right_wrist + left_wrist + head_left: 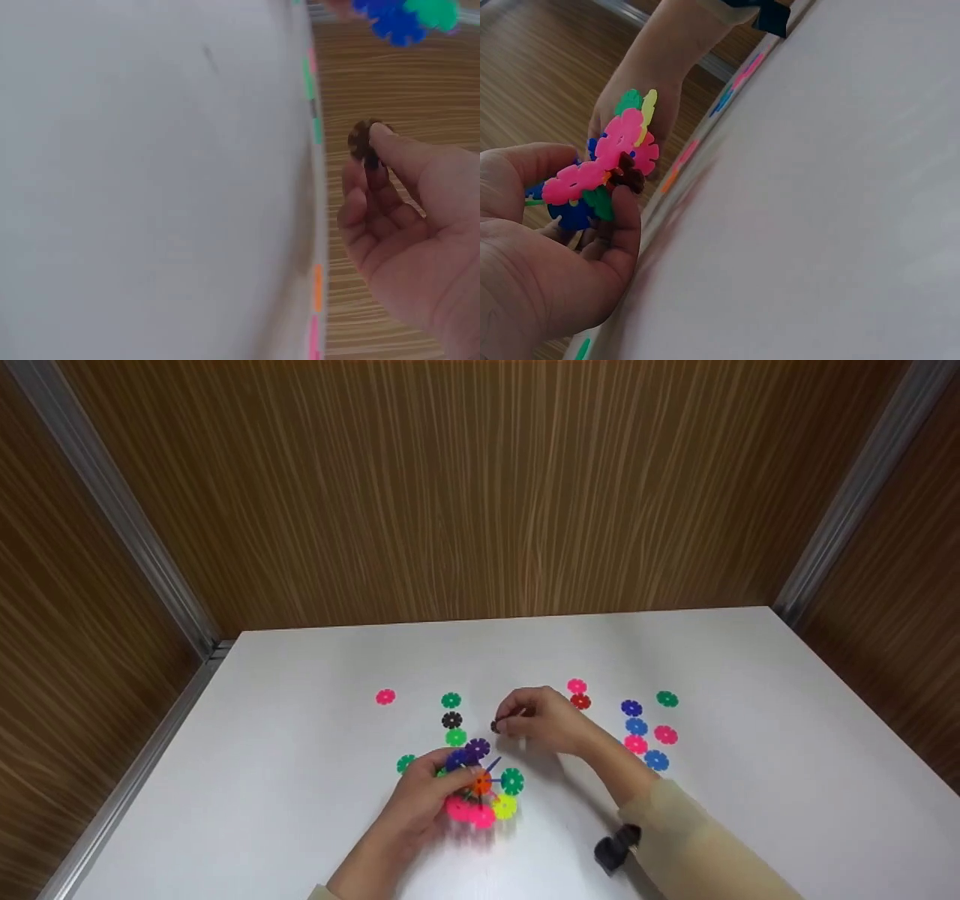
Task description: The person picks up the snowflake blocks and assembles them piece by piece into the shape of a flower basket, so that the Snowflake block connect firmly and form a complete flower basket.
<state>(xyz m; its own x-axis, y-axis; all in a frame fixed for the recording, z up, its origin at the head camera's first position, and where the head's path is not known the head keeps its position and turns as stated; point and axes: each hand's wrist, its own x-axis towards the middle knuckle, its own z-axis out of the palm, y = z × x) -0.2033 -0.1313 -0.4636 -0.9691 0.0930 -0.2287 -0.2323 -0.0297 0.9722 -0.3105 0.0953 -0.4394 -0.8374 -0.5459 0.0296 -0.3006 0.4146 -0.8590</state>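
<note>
Over the desk (300, 697), short of its far edge, the left hand (421, 795) grips the disc cluster (480, 782) and the right hand (551, 724) pinches a dark disc (359, 141), its slots best left uncovered.

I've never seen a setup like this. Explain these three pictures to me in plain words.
There is no machine here: a person works bare-handed. The widest picture is taken from the head, looking forward and down; the other two are taken from the left and right wrists, each looking at that hand's work. On the white table lie loose notched discs in pink, green, blue, red and black. The left hand holds a colourful cluster of joined discs. The right hand pinches a single dark disc.
</note>
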